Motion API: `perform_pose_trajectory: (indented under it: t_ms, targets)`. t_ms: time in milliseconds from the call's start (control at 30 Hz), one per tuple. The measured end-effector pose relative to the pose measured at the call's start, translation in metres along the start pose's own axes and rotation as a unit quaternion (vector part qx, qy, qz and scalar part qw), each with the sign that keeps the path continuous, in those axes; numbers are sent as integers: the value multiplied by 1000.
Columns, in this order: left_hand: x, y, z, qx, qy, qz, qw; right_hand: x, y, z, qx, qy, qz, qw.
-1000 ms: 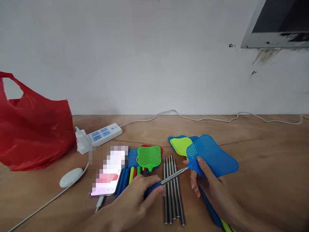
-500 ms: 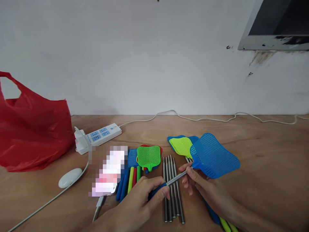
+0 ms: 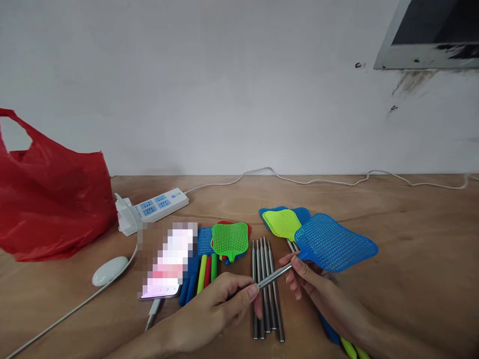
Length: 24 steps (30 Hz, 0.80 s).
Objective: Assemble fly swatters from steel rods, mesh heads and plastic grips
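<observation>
A fly swatter with a blue mesh head (image 3: 335, 243) is held at a slant across the middle. My left hand (image 3: 230, 304) pinches the lower part of its metal rod between thumb and fingers, and whatever end lies beneath those fingers is hidden. My right hand (image 3: 309, 279) is closed on the rod just below the blue head, with the other fingers curled loosely. Under the rod, several loose metal rods (image 3: 265, 294) lie side by side. Past my right hand rests a yellow-green swatter head (image 3: 282, 223) over blue ones.
Left of the rods lie a green swatter head (image 3: 230, 239) on others and several foam-like coloured handles (image 3: 202, 274). A phone (image 3: 168, 264), power strip (image 3: 160, 204), white mouse-shaped object (image 3: 110, 270) and red plastic bag (image 3: 56, 199) occupy the left. A white cable (image 3: 318, 182) runs along the wall.
My left hand's grip has shifted, and the blue grip seen in it before no longer shows. The blue swatter head has turned slightly and tilted flatter. The view has moved a little.
</observation>
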State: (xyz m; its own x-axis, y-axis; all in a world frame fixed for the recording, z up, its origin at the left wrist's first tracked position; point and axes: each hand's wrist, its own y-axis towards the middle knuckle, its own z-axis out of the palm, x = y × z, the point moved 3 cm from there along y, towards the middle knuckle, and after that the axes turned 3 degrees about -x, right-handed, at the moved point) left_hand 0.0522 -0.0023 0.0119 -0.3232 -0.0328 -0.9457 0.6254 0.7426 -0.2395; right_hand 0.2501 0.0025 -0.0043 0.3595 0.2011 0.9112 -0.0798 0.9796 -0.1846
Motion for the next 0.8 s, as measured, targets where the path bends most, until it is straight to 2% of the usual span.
perform_pose_trajectory:
  t_ms: [167,333,467,567,667,733,800]
  targets:
    - [-3,-1,-1,4,14,-2,1000,0,2,-1,-16,17,6,1000]
    - [-11,-4,-1,-29,53,32,998,5,6,-5,-45,31,-36,998]
    - [-4,-6,2,7,-50,-39,998,7,6,-5,-52,27,-48,997]
    - [1,-8,2,56,-152,-111,981,8,3,-5,-62,18,-53,997]
    - [1,-10,3,105,-198,-136,965,8,2,-4,-70,10,-70,995]
    - [3,-9,4,91,-189,-131,969,7,3,-5,-78,7,-82,994]
    - [7,-7,6,53,-163,-117,978,3,4,-5,-72,-3,-82,994]
